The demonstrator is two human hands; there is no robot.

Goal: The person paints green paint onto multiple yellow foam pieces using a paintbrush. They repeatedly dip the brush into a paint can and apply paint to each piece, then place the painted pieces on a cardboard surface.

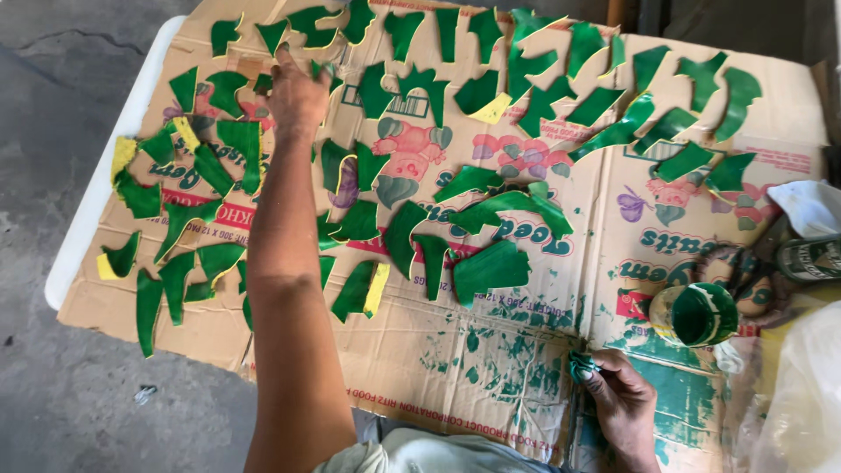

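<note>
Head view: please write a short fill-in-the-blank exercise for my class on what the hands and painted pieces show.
1. The cut pieces are painted ____.
2. They lie on flattened ____.
3. The ____ hand reaches to the far pieces.
4. The right hand rests near an open paint ____.

Missing words: green; cardboard; left; can

Cracked grey concrete floor [61,105], daylight

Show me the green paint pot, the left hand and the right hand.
Green paint pot [698,314], head view, on its green inside.
Left hand [296,95], head view, back of hand.
Right hand [624,405], head view, back of hand.
</note>
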